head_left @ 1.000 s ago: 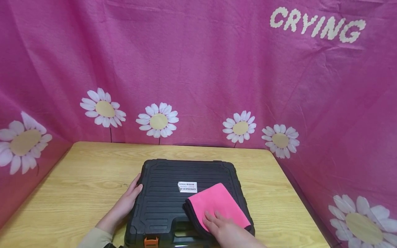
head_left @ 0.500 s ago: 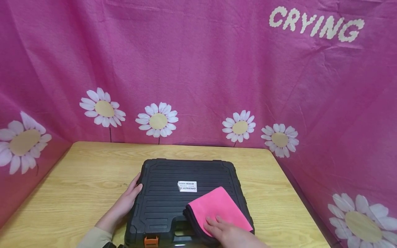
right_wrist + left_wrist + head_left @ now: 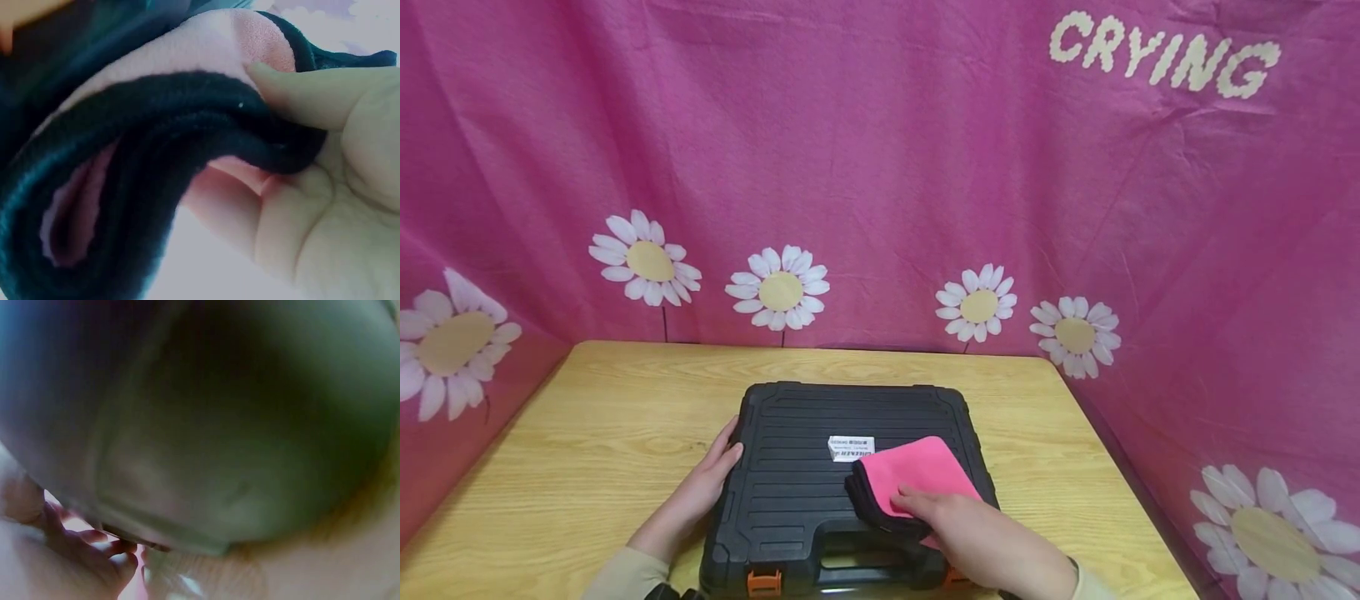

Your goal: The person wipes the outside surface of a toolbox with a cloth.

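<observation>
A black plastic tool case (image 3: 790, 500) with a ribbed lid lies on the wooden table, its handle towards me. My left hand (image 3: 696, 492) rests against the case's left side, thumb at the lid's edge. In the left wrist view, the dark case fills most of the picture, with the fingers of the left hand (image 3: 94, 559) at lower left. Over the right front of the lid, my right hand (image 3: 981, 533) pinches a folded pink cloth with black edging (image 3: 925, 467). The right wrist view shows the cloth's folded layers (image 3: 187, 94) between thumb and fingers of the right hand (image 3: 312, 181).
A white label (image 3: 848, 448) sits mid-lid, close to the cloth. Orange latches, one at front left (image 3: 764, 582), are on the case's front edge. A pink curtain with daisies (image 3: 880, 167) surrounds the table (image 3: 625, 400) at back and sides.
My right hand has gone from lying flat on the cloth to gripping it between thumb and fingers. The cloth's near edge has lifted, uncovering more of the handle. The left hand stays put.
</observation>
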{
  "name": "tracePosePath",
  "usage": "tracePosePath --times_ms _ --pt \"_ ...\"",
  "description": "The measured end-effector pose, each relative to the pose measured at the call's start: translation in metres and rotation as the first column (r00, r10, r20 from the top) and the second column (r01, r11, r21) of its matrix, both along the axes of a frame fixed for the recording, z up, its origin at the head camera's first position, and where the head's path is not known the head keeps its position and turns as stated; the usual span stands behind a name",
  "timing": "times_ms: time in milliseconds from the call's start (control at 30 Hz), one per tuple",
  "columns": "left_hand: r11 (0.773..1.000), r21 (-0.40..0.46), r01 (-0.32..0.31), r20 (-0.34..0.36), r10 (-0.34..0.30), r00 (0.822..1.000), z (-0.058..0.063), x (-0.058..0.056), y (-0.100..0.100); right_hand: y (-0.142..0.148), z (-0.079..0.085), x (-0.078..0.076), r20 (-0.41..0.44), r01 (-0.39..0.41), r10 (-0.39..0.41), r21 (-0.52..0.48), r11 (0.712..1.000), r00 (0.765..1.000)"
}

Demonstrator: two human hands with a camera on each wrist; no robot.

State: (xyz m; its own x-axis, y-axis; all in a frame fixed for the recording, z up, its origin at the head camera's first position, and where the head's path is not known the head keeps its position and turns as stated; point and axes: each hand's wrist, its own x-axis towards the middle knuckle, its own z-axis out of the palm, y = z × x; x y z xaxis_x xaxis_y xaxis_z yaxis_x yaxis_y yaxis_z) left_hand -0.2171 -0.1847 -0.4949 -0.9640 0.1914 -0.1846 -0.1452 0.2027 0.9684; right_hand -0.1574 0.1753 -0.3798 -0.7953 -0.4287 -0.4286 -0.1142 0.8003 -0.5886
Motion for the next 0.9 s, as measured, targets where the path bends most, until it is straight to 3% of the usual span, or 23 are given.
tracePosePath --times_ms 33,100,167,267,633,900 --pt "1.000 0.000 0.000 -0.003 0.000 1.000 0.000 0.000 0.000 0.000 0.000 -0.004 -0.117 -0.110 0.117 0.065 0.992 0.986" --pt "1.000 0.010 0.002 -0.003 -0.002 1.000 0.000 0.000 -0.001 0.000 0.000 -0.011 -0.317 -0.250 0.301 0.193 0.949 0.899" --pt "1.000 0.015 0.003 -0.002 -0.003 1.000 0.000 0.000 -0.001 0.001 0.000 -0.019 -0.348 -0.265 0.321 0.201 0.943 0.881" --pt "1.000 0.015 0.007 0.001 -0.007 1.000 0.000 0.000 -0.001 0.001 0.000 -0.031 -0.383 -0.270 0.332 0.209 0.940 0.862" --pt "1.000 0.011 0.004 0.004 -0.004 1.000 0.000 -0.001 0.000 0.008 -0.003 -0.071 -0.437 -0.254 0.310 0.183 0.950 0.845" --pt "1.000 0.007 -0.002 0.000 0.002 1.000 0.000 0.001 0.000 0.011 -0.006 -0.096 -0.512 -0.246 0.329 0.225 0.943 0.794"
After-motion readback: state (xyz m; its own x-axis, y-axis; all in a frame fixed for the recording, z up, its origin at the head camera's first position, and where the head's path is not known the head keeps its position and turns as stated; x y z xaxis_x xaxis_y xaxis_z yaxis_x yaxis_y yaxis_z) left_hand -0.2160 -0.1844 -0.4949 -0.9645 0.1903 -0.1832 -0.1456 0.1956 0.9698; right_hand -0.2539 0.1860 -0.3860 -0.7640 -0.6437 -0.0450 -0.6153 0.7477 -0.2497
